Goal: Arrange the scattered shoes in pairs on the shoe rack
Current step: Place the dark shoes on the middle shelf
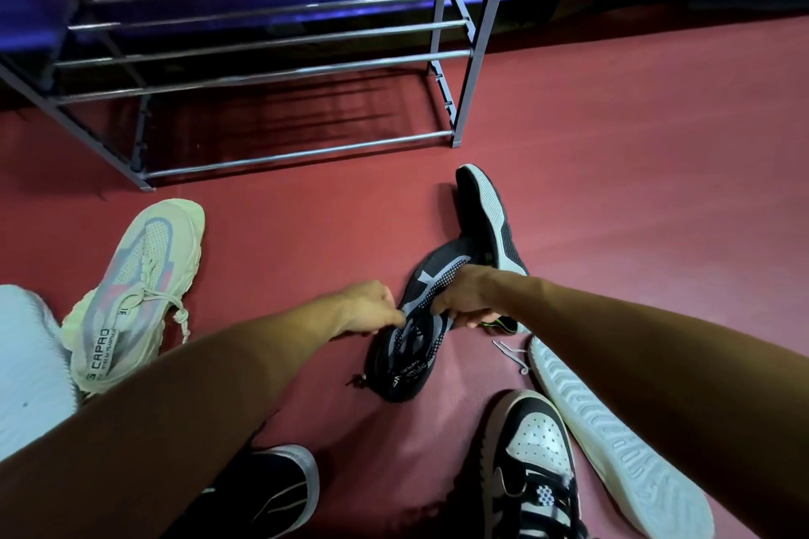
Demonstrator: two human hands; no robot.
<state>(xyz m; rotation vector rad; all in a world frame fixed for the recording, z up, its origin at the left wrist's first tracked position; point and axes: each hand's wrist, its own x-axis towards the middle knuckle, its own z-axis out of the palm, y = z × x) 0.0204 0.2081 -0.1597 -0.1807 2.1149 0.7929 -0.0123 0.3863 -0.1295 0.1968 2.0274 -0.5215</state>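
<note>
A black and grey knit sneaker (416, 346) lies on the red floor in the middle. My right hand (466, 298) grips its upper from the right side, and my left hand (372, 306) pinches it at the laces from the left. Its match, a black shoe with a white sole (490, 219), lies on its side just behind. A cream sneaker (135, 293) rests at the left. A black and white high-top (529, 464) stands near the bottom. A white-soled shoe (613, 433) lies sole-up at the right. The metal shoe rack (262, 44) stands behind.
A dark shoe with a white sole (280, 490) sits at the bottom under my left arm. Pale blue cloth (26, 368) shows at the left edge. A blue wall runs behind the rack. Bare red floor spreads to the right.
</note>
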